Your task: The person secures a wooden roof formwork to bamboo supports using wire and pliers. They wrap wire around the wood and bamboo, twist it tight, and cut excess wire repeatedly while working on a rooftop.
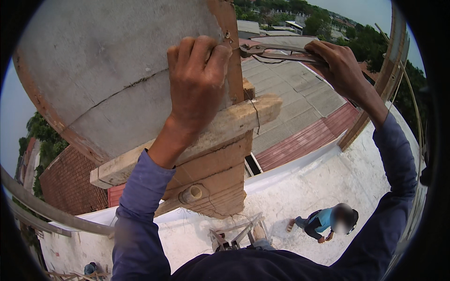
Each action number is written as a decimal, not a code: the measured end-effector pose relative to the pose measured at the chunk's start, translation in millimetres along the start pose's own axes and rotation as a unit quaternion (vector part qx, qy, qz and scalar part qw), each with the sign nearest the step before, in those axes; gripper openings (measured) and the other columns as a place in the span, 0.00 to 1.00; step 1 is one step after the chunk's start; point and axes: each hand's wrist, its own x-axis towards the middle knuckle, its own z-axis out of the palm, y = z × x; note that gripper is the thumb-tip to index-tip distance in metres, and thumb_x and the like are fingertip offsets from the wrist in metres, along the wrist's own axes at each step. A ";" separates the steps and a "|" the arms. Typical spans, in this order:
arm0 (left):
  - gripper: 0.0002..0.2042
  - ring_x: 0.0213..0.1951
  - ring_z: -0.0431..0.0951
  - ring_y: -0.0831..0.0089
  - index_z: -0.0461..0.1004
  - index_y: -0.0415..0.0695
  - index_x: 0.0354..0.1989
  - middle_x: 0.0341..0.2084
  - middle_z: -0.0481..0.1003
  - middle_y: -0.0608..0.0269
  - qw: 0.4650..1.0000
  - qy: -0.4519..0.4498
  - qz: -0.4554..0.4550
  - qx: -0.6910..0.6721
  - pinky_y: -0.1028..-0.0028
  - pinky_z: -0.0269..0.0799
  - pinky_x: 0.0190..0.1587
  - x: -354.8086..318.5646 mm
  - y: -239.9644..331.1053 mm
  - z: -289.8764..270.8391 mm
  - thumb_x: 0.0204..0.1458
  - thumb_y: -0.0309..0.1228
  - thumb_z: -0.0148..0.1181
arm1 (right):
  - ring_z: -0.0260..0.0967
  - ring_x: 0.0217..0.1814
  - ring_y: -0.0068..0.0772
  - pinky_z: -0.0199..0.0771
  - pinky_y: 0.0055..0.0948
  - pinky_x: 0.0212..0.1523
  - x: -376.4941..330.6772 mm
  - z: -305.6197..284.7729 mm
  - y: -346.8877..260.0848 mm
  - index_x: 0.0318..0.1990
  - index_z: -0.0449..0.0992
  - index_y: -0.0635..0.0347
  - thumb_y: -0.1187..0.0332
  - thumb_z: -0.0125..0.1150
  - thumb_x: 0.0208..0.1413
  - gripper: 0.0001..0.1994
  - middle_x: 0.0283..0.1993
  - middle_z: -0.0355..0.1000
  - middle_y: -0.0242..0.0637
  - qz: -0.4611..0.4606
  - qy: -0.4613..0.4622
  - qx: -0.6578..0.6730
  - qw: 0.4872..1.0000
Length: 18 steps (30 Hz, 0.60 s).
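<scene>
In the head view, the right hand (335, 63) grasps pincers (255, 48) at the formwork panel's (117, 51) right edge. Beside that edge, the left hand (198, 84) is clenched, contents hidden; a skewed squeeze could slip the pincers into its knuckles.

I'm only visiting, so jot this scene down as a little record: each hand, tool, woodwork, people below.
Left hand: raised before the grey panel, fingers curled; whether it holds anything is hidden
Right hand: gripping the pincers by the handles
Tool: pincers, their head beside the panel's brown edge
Woodwork: a pale wooden beam crossing below the left hand
Person below: one in blue and black, on the pale surface
</scene>
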 end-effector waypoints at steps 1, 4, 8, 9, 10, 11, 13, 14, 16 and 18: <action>0.09 0.37 0.72 0.69 0.81 0.45 0.36 0.33 0.75 0.68 1.000 -0.005 -0.003 -0.005 0.67 0.63 0.43 -0.7 -0.1 -0.7 0.46 0.24 0.74 | 0.78 0.34 0.40 0.80 0.43 0.38 1.4 -5.4 1.7 0.49 0.77 0.62 0.66 0.61 0.65 0.11 0.37 0.79 0.42 -0.004 -0.027 -0.008 1.000; 0.10 0.36 0.72 0.70 0.82 0.45 0.36 0.33 0.75 0.69 1.000 0.005 0.001 -0.021 0.68 0.64 0.42 -2.4 -0.1 -2.8 0.44 0.22 0.74 | 0.74 0.29 0.37 0.76 0.43 0.34 7.1 -22.1 -3.1 0.46 0.77 0.63 0.65 0.59 0.66 0.10 0.33 0.77 0.44 0.039 -0.101 -0.018 0.994; 0.08 0.40 0.72 0.70 0.82 0.43 0.35 0.33 0.76 0.68 0.999 -0.007 -0.009 -0.042 0.66 0.64 0.45 -3.1 1.7 -5.8 0.45 0.22 0.70 | 0.68 0.25 0.35 0.69 0.43 0.30 4.1 -51.6 -40.3 0.41 0.74 0.62 0.63 0.57 0.69 0.10 0.27 0.72 0.44 0.126 -0.157 0.020 0.979; 0.09 0.39 0.73 0.70 0.82 0.43 0.35 0.33 0.76 0.68 0.999 -0.003 -0.010 -0.038 0.66 0.65 0.44 -3.0 2.1 -6.3 0.44 0.22 0.72 | 0.67 0.25 0.35 0.68 0.43 0.30 1.9 -58.7 -52.4 0.40 0.73 0.62 0.63 0.56 0.70 0.11 0.26 0.71 0.44 0.135 -0.170 0.012 0.976; 0.10 0.37 0.73 0.70 0.82 0.44 0.35 0.32 0.76 0.68 0.999 0.000 -0.009 -0.036 0.67 0.66 0.43 -2.4 2.0 -6.8 0.44 0.22 0.73 | 0.66 0.24 0.35 0.66 0.42 0.29 -1.1 -65.0 -65.0 0.39 0.72 0.62 0.63 0.55 0.70 0.11 0.25 0.70 0.43 0.145 -0.182 0.005 0.973; 0.10 0.36 0.74 0.70 0.82 0.44 0.36 0.32 0.77 0.69 0.999 0.008 -0.010 -0.035 0.67 0.66 0.42 -1.6 1.7 -6.9 0.44 0.22 0.74 | 0.65 0.24 0.34 0.65 0.42 0.29 -1.5 -70.4 -74.3 0.39 0.71 0.62 0.63 0.55 0.71 0.11 0.24 0.69 0.43 0.156 -0.192 -0.004 0.969; 0.11 0.37 0.76 0.69 0.82 0.44 0.36 0.32 0.77 0.68 0.999 0.011 -0.018 -0.040 0.67 0.68 0.44 -0.9 1.3 -7.4 0.44 0.23 0.74 | 0.63 0.23 0.34 0.64 0.43 0.29 0.5 -76.7 -87.2 0.40 0.71 0.63 0.62 0.54 0.71 0.12 0.24 0.69 0.43 0.181 -0.208 -0.001 0.961; 0.11 0.38 0.76 0.68 0.82 0.44 0.37 0.32 0.78 0.68 0.999 0.013 -0.024 -0.045 0.66 0.69 0.45 -1.1 0.8 -8.3 0.44 0.23 0.74 | 0.63 0.23 0.34 0.63 0.43 0.29 0.9 -78.9 -92.8 0.40 0.72 0.63 0.62 0.53 0.72 0.12 0.24 0.69 0.43 0.184 -0.206 0.001 0.961; 0.14 0.41 0.77 0.66 0.82 0.44 0.41 0.35 0.78 0.66 0.997 0.007 -0.038 -0.074 0.64 0.70 0.48 -4.4 1.3 -11.4 0.44 0.25 0.75 | 0.64 0.24 0.35 0.65 0.43 0.29 2.6 -80.5 -102.7 0.40 0.71 0.64 0.62 0.54 0.71 0.13 0.25 0.69 0.43 0.207 -0.215 0.002 0.954; 0.20 0.45 0.77 0.64 0.80 0.45 0.47 0.40 0.78 0.63 0.995 -0.008 -0.052 -0.089 0.62 0.70 0.51 -11.4 7.9 -15.4 0.44 0.26 0.76 | 0.66 0.25 0.35 0.66 0.43 0.30 5.8 -81.2 -109.3 0.40 0.72 0.65 0.62 0.54 0.71 0.13 0.26 0.71 0.43 0.227 -0.228 0.011 0.947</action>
